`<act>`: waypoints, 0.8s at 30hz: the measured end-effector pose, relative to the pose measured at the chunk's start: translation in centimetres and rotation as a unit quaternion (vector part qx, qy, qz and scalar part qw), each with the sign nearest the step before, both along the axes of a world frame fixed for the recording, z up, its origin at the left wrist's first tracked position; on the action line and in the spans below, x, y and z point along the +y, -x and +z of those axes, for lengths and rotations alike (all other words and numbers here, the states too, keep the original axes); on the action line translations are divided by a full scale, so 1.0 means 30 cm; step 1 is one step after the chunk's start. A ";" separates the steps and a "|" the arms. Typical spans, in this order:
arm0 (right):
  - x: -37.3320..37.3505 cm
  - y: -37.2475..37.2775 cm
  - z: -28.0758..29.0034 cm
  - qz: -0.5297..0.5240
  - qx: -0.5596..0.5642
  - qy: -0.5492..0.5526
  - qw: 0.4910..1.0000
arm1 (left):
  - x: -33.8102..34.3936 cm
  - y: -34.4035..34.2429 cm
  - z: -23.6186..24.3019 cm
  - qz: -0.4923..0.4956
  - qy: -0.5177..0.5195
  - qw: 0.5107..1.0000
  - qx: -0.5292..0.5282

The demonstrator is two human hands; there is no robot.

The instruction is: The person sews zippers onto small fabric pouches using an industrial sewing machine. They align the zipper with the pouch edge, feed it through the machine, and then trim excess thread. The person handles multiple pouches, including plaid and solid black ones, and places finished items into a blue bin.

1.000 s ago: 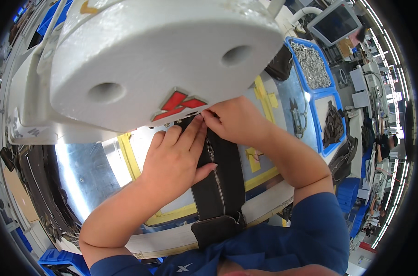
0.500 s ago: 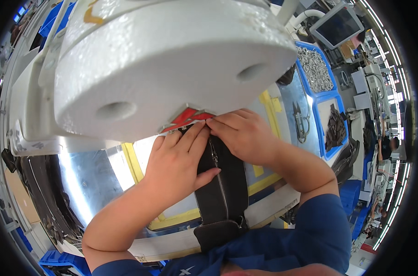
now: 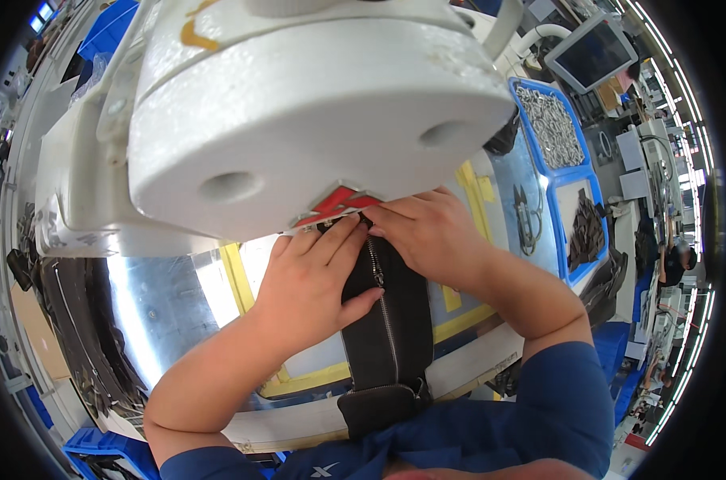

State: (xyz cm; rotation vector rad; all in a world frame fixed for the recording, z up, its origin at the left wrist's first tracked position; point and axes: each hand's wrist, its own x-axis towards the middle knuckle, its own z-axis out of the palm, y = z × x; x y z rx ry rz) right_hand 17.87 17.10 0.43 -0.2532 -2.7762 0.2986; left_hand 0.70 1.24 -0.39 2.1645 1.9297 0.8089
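A long black fabric piece with a metal zipper runs from beneath the white sewing machine's head back toward my body. Its zipper slider sits between my hands. My left hand lies flat on the left side of the fabric, fingers stretched toward the machine and thumb out beside the zipper. On the right, my right hand has its thumb and fingers closed together on the fabric at the zipper's far end. The machine head hides the needle area and some fingertips.
Yellow tape borders the work surface. Scissors lie at the right, by a blue tray of small metal parts and another blue tray with dark pieces. Black zippered pieces are piled at left. A screen stands far right.
The machine appears slightly farther right as the view shifts. My right thumb now shows beside the zipper's far end. Both hands stay nearly in place on the fabric.
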 end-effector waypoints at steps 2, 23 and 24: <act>0.001 0.001 0.005 -0.001 -0.008 0.002 1.000 | 0.004 0.007 0.002 -0.004 0.006 1.000 -0.029; -0.065 0.122 -0.001 -0.004 -0.048 -0.022 0.999 | -0.009 0.085 0.071 0.053 0.087 0.994 -0.050; -0.065 0.122 -0.001 -0.002 -0.048 -0.018 0.999 | -0.007 0.088 0.080 0.051 0.113 0.991 -0.050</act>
